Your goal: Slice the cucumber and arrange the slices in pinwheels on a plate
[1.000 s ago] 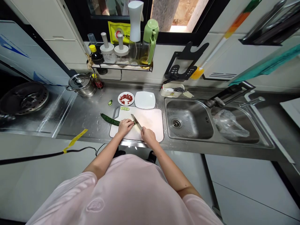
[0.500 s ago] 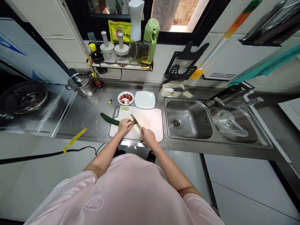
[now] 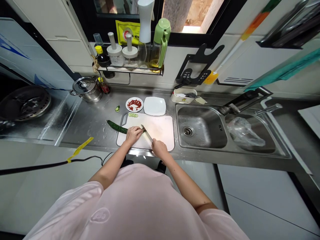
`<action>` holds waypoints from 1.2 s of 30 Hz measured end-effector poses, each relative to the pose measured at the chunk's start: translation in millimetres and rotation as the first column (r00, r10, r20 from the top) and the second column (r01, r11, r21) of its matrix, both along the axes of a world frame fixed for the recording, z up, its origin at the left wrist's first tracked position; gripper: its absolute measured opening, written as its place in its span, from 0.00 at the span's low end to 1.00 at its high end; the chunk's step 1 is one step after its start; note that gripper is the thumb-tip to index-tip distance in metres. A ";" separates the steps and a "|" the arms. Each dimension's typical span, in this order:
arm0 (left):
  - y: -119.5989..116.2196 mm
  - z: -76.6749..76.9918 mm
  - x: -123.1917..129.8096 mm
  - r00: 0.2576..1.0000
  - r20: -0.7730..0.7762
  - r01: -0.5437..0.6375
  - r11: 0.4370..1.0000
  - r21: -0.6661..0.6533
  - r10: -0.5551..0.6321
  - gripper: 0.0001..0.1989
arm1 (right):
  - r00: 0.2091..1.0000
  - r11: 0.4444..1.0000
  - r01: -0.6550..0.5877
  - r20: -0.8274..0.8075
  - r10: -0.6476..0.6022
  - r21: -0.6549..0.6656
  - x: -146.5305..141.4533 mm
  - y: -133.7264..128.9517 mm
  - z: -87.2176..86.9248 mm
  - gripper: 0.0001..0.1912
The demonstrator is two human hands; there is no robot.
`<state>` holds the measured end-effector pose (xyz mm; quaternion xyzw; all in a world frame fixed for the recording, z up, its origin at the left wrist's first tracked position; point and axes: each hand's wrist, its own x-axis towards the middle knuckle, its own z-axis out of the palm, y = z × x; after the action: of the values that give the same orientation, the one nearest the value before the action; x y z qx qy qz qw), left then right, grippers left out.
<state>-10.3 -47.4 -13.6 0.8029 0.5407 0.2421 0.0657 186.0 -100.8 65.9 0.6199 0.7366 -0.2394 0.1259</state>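
A long green cucumber (image 3: pixel 116 127) lies slantwise over the left edge of the white cutting board (image 3: pixel 162 128). My left hand (image 3: pixel 134 135) is closed around its right end. My right hand (image 3: pixel 159 147) grips a kitchen knife (image 3: pixel 148 134) by the handle; its blade points up and left, at the cucumber's cut end beside my left fingertips. Several cucumber slices (image 3: pixel 133 115) lie in a row at the board's top left. Behind the board stand a plate of chopped red pieces (image 3: pixel 134 104) and a bare white plate (image 3: pixel 154 106).
A cucumber end piece (image 3: pixel 117 108) rests on the steel counter. To the right is a double sink (image 3: pixel 202 133) with a plastic bag (image 3: pixel 245 131) in its far basin. A lidded pot (image 3: pixel 87 89) stands at left, below a rack of bottles (image 3: pixel 131 69).
My right hand and the knife have shifted slightly right and down. My left hand stays in place on the cucumber.
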 end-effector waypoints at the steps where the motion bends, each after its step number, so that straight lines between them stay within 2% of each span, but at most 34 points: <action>1: -0.1 -0.2 -0.1 1.000 0.000 0.000 1.000 0.005 0.000 0.12 | 1.000 1.000 -0.007 0.003 0.007 -0.009 2.2 -1.7 0.7 0.13; 8: -0.1 1.2 0.2 1.000 -0.010 0.010 1.000 -0.001 -0.010 0.12 | 0.999 0.999 -0.037 -0.003 0.037 -0.009 6.7 -0.7 3.7 0.14; 31: 0.7 0.5 0.2 0.999 -0.034 0.024 1.000 0.008 -0.024 0.12 | 0.997 0.997 -0.008 -0.072 0.013 0.074 -29.9 41.2 -12.9 0.14; 36: 1.0 0.3 -0.3 0.999 -0.039 0.024 1.000 0.003 -0.024 0.12 | 0.999 0.998 -0.021 -0.049 0.023 0.054 -20.2 31.3 -11.6 0.14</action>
<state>-10.5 -46.3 -13.3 0.8139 0.5319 0.2266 0.0567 165.8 -69.5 54.3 0.6087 0.7525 -0.2336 0.0934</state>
